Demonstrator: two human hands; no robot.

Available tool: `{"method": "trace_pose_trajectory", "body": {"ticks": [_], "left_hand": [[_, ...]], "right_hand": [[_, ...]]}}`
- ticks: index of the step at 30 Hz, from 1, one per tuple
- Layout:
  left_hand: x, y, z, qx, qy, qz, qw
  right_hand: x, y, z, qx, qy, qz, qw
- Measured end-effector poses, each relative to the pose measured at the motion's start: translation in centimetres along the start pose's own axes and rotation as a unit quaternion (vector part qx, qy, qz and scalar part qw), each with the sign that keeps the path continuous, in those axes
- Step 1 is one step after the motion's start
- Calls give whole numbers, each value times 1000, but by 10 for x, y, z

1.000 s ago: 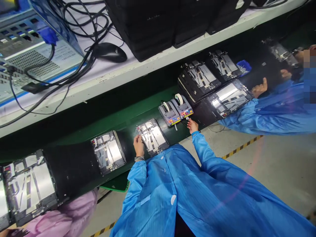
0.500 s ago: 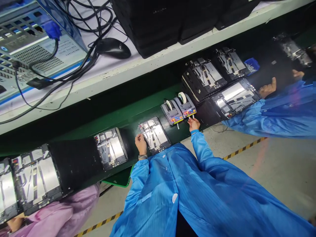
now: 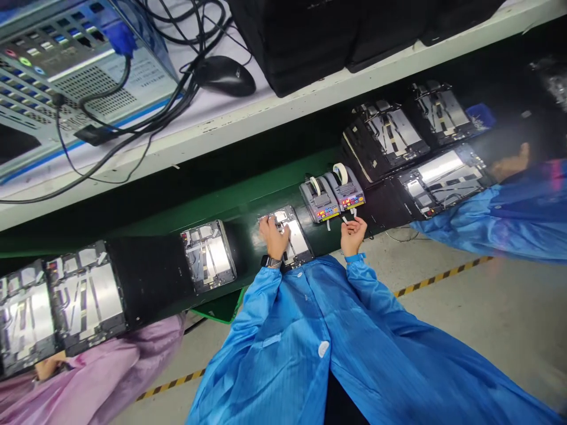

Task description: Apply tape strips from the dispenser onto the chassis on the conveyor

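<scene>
Left hand (image 3: 273, 237), fingers spread flat on open tablet chassis (image 3: 297, 239) on green belt (image 3: 248, 221); right hand (image 3: 353, 236), fingers' hold unclear, just below tape dispenser (image 3: 319, 200); risk: belt travel skewing chassis, hand pressure denting exposed metal

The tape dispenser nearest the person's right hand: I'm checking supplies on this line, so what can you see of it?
The electronic tape dispenser has a squat grey housing that looks like plastic, with a pale roll of tape standing upright in its top and a multicoloured keypad on its front. A short white strip of tape shows at its front edge. It sits on a dark green surface, close beside a matching dispenser. The right hand is just in front; whether it touches cannot be told.
</scene>
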State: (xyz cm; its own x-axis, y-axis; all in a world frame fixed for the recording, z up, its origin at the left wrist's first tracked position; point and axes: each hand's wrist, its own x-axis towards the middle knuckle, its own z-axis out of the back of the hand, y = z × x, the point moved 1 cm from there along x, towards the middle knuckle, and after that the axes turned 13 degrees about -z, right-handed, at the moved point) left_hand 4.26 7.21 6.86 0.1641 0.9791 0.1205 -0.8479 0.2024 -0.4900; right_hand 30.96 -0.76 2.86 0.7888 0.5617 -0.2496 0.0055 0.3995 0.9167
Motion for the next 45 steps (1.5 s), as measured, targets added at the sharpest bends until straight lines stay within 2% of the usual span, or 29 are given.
{"method": "trace_pose_trajectory", "body": {"ticks": [3,6,10,14,20,25,31,34,37,39,42,45], "left_hand": [[11,-8,-2,46,42,-2,998],[26,-16,-4,81,48,10,995],[44,-26,-10,109,62,30,992],[50,-26,-11,107,95,53,988],[50,-7,-4,85,141,48,985],[53,3,-3,86,148,54,984],[58,2,-2,76,163,63,982],[61,1,-1,61,167,66,982],[65,3,0,54,172,75,981],[67,5,0,54,176,78,980],[69,8,0,50,185,77,978],[70,9,0,47,183,76,979]], "right_hand": [[-19,29,-22,-55,92,104,989],[-21,56,-60,-111,165,171,965],[-10,80,-108,-184,246,217,927],[2,92,-133,-226,281,244,901],[9,87,-146,-259,325,261,871],[8,87,-153,-303,378,300,822],[11,99,-157,-357,396,353,769],[17,102,-160,-345,403,343,775],[25,105,-162,-299,424,267,812],[28,106,-163,-290,462,215,810],[25,106,-166,-332,531,197,755],[19,107,-170,-388,540,215,715]]}}
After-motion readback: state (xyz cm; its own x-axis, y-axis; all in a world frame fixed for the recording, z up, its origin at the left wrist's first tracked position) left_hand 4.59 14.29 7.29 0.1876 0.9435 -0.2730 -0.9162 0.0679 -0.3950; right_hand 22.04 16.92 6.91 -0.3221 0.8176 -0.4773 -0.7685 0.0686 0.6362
